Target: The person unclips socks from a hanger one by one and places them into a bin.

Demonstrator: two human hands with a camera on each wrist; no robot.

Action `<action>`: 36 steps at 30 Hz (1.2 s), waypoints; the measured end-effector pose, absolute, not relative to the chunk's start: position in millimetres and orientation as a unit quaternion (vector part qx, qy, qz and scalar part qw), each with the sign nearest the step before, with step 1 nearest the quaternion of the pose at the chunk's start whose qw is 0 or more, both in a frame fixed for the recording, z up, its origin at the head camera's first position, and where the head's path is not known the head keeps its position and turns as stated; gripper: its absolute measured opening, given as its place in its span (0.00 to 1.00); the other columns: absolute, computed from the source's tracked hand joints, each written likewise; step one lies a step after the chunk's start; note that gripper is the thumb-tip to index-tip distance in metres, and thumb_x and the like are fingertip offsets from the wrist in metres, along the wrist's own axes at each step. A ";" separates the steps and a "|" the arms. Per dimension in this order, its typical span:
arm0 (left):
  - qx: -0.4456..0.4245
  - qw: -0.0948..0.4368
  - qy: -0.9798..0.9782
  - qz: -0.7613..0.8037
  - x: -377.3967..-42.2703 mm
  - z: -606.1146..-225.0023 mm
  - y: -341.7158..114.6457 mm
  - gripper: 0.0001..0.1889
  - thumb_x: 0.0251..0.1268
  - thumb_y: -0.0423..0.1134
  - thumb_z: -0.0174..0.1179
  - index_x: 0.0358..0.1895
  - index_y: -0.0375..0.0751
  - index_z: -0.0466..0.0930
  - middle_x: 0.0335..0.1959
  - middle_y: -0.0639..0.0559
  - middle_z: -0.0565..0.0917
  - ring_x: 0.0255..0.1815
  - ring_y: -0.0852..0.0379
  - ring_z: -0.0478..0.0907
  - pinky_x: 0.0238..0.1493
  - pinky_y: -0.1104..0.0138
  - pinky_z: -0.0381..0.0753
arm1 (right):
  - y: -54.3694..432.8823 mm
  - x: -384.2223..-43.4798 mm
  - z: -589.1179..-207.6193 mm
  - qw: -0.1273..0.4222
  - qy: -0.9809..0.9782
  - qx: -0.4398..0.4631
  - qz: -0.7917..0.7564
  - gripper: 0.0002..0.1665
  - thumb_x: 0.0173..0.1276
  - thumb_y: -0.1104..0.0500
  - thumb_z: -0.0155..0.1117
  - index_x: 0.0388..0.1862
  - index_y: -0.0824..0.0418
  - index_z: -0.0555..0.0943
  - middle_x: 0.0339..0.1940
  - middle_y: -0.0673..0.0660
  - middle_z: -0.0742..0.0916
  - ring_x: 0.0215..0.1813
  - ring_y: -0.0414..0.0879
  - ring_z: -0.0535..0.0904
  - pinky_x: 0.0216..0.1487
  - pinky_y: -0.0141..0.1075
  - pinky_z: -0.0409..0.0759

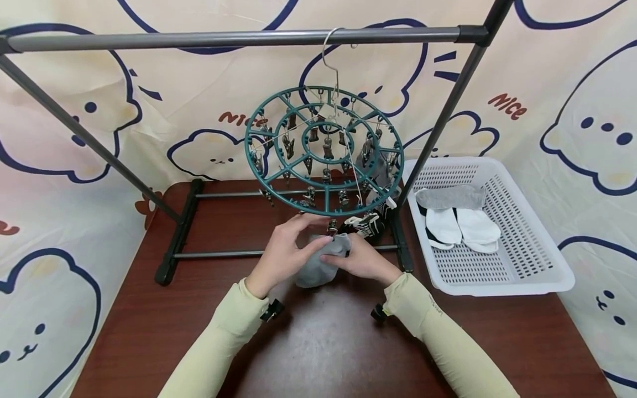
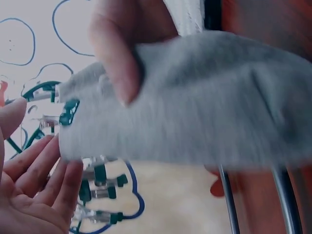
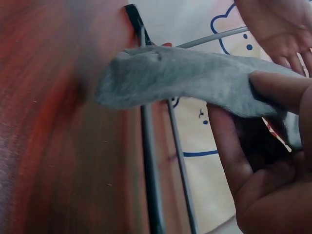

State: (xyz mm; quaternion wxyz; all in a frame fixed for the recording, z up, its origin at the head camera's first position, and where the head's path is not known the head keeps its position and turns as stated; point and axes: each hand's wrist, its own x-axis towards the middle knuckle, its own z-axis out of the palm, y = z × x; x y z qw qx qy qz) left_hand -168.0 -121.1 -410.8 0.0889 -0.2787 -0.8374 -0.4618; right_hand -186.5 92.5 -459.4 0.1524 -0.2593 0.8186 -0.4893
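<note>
A grey sock (image 1: pixel 316 271) hangs beneath the front rim of the round green clip hanger (image 1: pixel 327 211). My right hand (image 1: pixel 365 257) pinches it near the cuff between thumb and fingers, the thumb on its near face. In the left wrist view a green clip (image 2: pixel 69 112) sits at the cuff edge. My left hand (image 1: pixel 286 246) is beside that clip, its fingers extended and the thumb pointing toward the cuff. The toe end of the sock (image 3: pixel 122 80) dangles free in the right wrist view.
The hanger hooks over a dark metal rack bar (image 1: pixel 239 38). Several clips dangle around its rings. Dark patterned socks (image 1: pixel 368 225) hang at its right side. A white basket (image 1: pixel 542 276) on the right holds grey and white socks (image 1: pixel 450 197). The rack's feet stand on a brown table (image 1: pixel 323 354).
</note>
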 end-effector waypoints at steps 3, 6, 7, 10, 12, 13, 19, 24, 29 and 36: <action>-0.269 0.075 -0.838 -0.468 -169.6 -408.4 -114.0 0.18 0.71 0.43 0.68 0.61 0.45 0.85 0.53 0.51 0.89 0.56 0.55 0.85 0.52 0.57 0.85 | 91.7 -185.0 -464.0 0.168 0.815 -0.254 -0.493 0.21 0.74 0.49 0.69 0.62 0.54 0.83 0.52 0.51 0.90 0.51 0.42 0.86 0.54 0.40 0.83; -0.254 0.070 -0.839 -0.475 -171.0 -405.9 -108.7 0.17 0.71 0.43 0.68 0.58 0.42 0.86 0.50 0.49 0.90 0.52 0.54 0.86 0.48 0.58 0.86 | 89.6 -184.0 -467.8 0.175 0.813 -0.249 -0.496 0.26 0.74 0.51 0.69 0.68 0.55 0.79 0.60 0.53 0.88 0.59 0.46 0.85 0.61 0.46 0.82; -0.249 0.070 -0.840 -0.478 -171.3 -405.1 -107.4 0.16 0.71 0.43 0.68 0.57 0.41 0.87 0.49 0.48 0.90 0.51 0.54 0.86 0.47 0.58 0.86 | 89.0 -183.7 -468.6 0.176 0.814 -0.246 -0.496 0.27 0.74 0.51 0.69 0.69 0.55 0.78 0.62 0.53 0.87 0.61 0.47 0.84 0.63 0.47 0.81; -0.237 0.068 -0.838 -0.487 -172.0 -403.3 -105.0 0.16 0.71 0.43 0.68 0.55 0.39 0.87 0.49 0.47 0.90 0.49 0.54 0.87 0.47 0.59 0.87 | 87.2 -183.3 -469.4 0.176 0.819 -0.238 -0.491 0.30 0.73 0.51 0.70 0.71 0.55 0.76 0.64 0.53 0.85 0.65 0.49 0.82 0.66 0.50 0.79; -0.235 0.067 -0.835 -0.492 -172.0 -403.0 -104.4 0.16 0.71 0.43 0.69 0.55 0.39 0.88 0.48 0.47 0.91 0.48 0.54 0.88 0.46 0.60 0.87 | 86.7 -183.3 -469.8 0.177 0.821 -0.235 -0.490 0.31 0.73 0.51 0.70 0.72 0.55 0.76 0.65 0.53 0.85 0.65 0.49 0.81 0.67 0.51 0.78; -0.234 0.066 -0.834 -0.495 -171.9 -403.1 -104.2 0.16 0.70 0.43 0.69 0.55 0.39 0.88 0.48 0.47 0.91 0.47 0.54 0.88 0.45 0.60 0.87 | 86.5 -183.3 -469.9 0.178 0.821 -0.236 -0.489 0.31 0.73 0.51 0.70 0.72 0.55 0.75 0.65 0.53 0.84 0.65 0.49 0.81 0.67 0.51 0.78; -0.239 0.064 -0.826 -0.506 -171.6 -404.8 -103.9 0.15 0.69 0.43 0.70 0.55 0.41 0.88 0.48 0.48 0.91 0.50 0.55 0.88 0.45 0.62 0.87 | 86.7 -182.0 -470.9 0.188 0.822 -0.228 -0.487 0.36 0.73 0.49 0.70 0.76 0.54 0.71 0.73 0.54 0.79 0.72 0.51 0.76 0.72 0.53 0.73; -0.246 0.049 -0.823 -0.510 -169.9 -405.6 -103.3 0.16 0.70 0.42 0.69 0.56 0.41 0.88 0.50 0.47 0.91 0.54 0.52 0.87 0.49 0.57 0.86 | 86.4 -180.8 -472.6 0.186 0.829 -0.225 -0.478 0.39 0.73 0.47 0.70 0.78 0.53 0.69 0.76 0.54 0.76 0.75 0.52 0.73 0.74 0.55 0.70; -0.248 0.048 -0.820 -0.513 -167.4 -406.6 -101.4 0.16 0.70 0.41 0.69 0.57 0.39 0.88 0.52 0.46 0.90 0.56 0.51 0.86 0.52 0.53 0.86 | 85.7 -180.6 -473.7 0.184 0.828 -0.227 -0.479 0.38 0.72 0.48 0.70 0.77 0.54 0.71 0.73 0.55 0.79 0.72 0.52 0.77 0.72 0.53 0.74; -0.247 0.079 -0.807 -0.531 -168.4 -410.8 -96.0 0.12 0.69 0.39 0.69 0.52 0.41 0.90 0.49 0.47 0.91 0.55 0.51 0.86 0.53 0.55 0.85 | 86.8 -180.6 -475.7 0.184 0.833 -0.231 -0.467 0.29 0.73 0.47 0.70 0.69 0.54 0.78 0.64 0.53 0.85 0.64 0.49 0.82 0.64 0.49 0.80</action>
